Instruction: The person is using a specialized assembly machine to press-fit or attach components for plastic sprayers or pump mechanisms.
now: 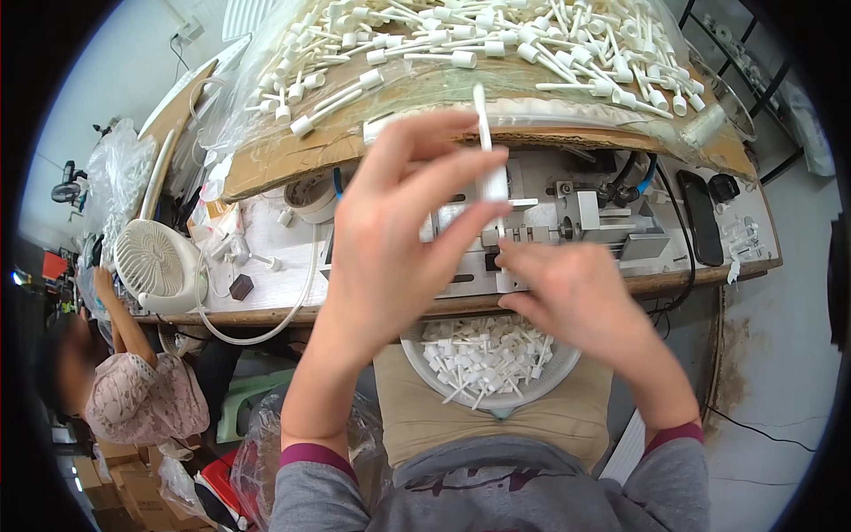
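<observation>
My left hand (pixel 386 235) is raised over the bench with thumb and fingers pinched on a white cap with a long applicator stick (pixel 485 133). The stick points away from me and the cap end sits between my fingertips, slightly blurred. Just below it, my right hand (pixel 576 293) is closed, its fingertips at the front of a metal clamping fixture (pixel 532 235). A thin pale end shows at those fingertips, but I cannot make out what it belongs to. In my lap rests a round bowl (pixel 567 368) full of small white stick-like plastic parts (pixel 483 359).
Many capped white sticks (pixel 461 58) lie on a plastic-covered cardboard sheet (pixel 266 164) behind the fixture. A white fan (pixel 155 262) and looping hose stand at left. A black phone (pixel 700 217) lies at right beside cables. Another person (pixel 146 399) sits at far left.
</observation>
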A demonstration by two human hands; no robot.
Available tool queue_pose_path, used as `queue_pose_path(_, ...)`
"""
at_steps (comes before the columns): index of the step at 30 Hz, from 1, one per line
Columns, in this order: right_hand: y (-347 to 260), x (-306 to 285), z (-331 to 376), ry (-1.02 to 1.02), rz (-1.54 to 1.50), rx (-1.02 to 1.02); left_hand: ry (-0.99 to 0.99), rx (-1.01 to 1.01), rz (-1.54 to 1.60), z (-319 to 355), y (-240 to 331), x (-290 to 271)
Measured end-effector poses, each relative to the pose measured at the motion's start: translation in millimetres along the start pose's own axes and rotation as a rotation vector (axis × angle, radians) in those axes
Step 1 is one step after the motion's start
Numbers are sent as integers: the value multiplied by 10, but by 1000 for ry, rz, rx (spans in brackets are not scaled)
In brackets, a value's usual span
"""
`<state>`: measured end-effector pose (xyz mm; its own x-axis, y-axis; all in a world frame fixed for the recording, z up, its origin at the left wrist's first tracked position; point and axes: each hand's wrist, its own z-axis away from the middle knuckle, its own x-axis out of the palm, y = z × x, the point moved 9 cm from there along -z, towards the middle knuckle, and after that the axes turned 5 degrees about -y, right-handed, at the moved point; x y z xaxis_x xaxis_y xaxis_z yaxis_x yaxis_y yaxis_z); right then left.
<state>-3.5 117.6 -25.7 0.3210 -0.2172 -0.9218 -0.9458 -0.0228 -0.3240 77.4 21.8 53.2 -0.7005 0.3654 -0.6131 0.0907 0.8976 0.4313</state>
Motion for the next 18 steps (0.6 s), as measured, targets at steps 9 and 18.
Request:
queue_pose_path(9,1054,-1302,-1326,183,269,312,-199,-65,-191,768,88,460)
queue_pose_path(18,1827,-790,-1873,-178,388,303,-344,-84,-286,815,-5,889)
